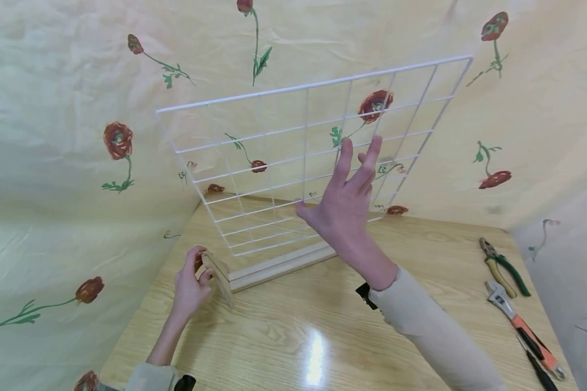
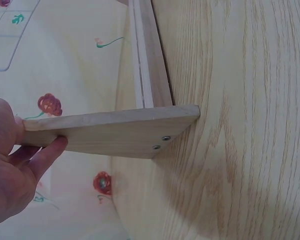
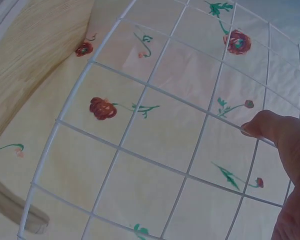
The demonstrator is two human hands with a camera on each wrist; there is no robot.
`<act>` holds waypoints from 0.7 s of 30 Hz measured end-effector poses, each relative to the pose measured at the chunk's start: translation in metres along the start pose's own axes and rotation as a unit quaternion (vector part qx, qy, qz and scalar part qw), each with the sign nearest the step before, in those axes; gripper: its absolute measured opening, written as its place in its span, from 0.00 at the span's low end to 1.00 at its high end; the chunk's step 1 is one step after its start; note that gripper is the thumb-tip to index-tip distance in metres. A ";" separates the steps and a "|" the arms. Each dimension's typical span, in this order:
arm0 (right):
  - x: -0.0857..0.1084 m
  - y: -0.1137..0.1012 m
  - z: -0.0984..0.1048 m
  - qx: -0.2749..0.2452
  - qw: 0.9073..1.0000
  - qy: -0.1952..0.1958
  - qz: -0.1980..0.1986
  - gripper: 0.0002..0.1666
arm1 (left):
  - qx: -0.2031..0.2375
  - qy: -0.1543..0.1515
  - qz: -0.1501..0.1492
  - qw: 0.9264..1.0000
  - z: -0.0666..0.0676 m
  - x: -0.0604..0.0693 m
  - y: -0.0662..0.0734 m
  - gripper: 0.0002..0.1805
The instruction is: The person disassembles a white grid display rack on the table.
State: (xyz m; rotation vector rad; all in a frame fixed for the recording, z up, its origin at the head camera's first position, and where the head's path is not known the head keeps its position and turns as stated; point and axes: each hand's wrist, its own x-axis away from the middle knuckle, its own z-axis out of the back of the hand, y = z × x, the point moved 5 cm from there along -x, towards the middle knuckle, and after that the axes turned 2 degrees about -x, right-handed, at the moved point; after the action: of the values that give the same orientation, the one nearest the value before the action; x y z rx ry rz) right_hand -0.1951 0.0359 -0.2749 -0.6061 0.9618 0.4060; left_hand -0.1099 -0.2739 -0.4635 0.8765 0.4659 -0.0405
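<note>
My left hand [image 1: 191,285] grips the upper end of a flat wooden end board [image 1: 218,276], thumb on one face and fingers on the other. Two screw heads [image 2: 161,142] show on the board's outer face in the left wrist view. From that board run two parallel wooden rails [image 1: 283,266] along the table, with a narrow gap between them. A white wire grid panel [image 1: 305,146] stands tilted above and behind the rails. My right hand [image 1: 344,209] holds it by the wires with fingers spread wide; its thumb lies at a wire in the right wrist view.
On the table's right lie pliers [image 1: 504,267] with yellow and green handles, an adjustable wrench [image 1: 523,326] with an orange handle, and a dark-handled screwdriver [image 1: 538,366]. Flower-printed cloth [image 1: 68,228] surrounds the wood-grain table [image 1: 274,336] at the back and sides.
</note>
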 end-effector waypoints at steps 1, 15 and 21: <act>0.002 0.003 0.001 0.002 1.000 -0.001 0.000 0.82 | 0.001 0.001 0.001 1.000 0.000 0.000 0.000 0.33; 0.019 0.036 0.011 0.017 0.999 -0.016 -0.022 0.82 | -0.003 0.015 -0.021 1.000 -0.001 0.000 0.001 0.33; 0.026 0.048 0.015 0.035 0.998 -0.030 -0.031 0.84 | 0.005 0.028 -0.029 0.999 0.000 0.002 0.003 0.32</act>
State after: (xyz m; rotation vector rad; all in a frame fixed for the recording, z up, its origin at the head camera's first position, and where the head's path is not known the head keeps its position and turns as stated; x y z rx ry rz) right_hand -0.1996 0.0838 -0.3049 -0.5556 0.8943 0.3321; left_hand -0.1069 -0.2717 -0.4619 0.8764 0.5431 -0.0718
